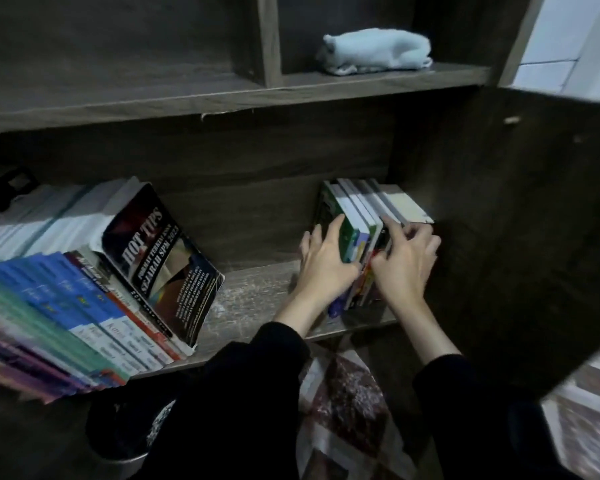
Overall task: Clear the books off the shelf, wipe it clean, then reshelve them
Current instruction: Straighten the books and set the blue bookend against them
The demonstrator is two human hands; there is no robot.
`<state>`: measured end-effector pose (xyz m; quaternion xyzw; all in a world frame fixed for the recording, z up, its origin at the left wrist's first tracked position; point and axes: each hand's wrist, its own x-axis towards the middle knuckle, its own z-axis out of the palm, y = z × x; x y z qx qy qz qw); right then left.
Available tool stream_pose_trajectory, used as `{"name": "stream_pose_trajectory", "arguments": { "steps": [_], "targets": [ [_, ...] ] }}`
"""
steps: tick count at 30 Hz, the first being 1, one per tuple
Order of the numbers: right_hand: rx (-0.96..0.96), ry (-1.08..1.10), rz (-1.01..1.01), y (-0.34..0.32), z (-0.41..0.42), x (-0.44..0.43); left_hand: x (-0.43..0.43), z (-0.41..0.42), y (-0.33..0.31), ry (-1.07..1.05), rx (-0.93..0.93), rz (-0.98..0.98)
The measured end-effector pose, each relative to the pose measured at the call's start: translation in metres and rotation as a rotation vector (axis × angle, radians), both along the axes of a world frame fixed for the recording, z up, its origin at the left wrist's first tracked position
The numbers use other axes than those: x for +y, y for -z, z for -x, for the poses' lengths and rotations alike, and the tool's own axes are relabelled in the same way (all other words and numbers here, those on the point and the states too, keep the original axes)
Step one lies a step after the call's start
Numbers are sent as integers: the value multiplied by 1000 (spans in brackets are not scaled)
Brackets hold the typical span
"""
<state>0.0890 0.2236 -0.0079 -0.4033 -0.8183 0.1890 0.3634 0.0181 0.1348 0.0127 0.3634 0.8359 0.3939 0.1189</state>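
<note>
A small group of upright books stands at the right end of the dark wooden shelf, against the side wall. My left hand grips the group from its left side, fingers over a green cover. My right hand clasps the same group from the right. A long row of books fills the shelf's left half and leans to the right, ending in a black book titled "HOT TIPS". A folded pale blue cloth lies on the shelf above.
Bare, scuffed shelf board lies between the two groups of books. The cabinet's dark side panel stands close on the right. Below the shelf are a patterned rug and a dark round container. Both sleeves are black.
</note>
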Motion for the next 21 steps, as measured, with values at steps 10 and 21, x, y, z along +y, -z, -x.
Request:
{"name": "stream_pose_trajectory", "arguments": {
  "steps": [10,21],
  "targets": [
    [-111,-122,-216,2,0,4,12,13,-5,43,-30,-72],
    [-25,-118,-177,22,7,-9,4,23,0,-87,97,-7]
  ]
}}
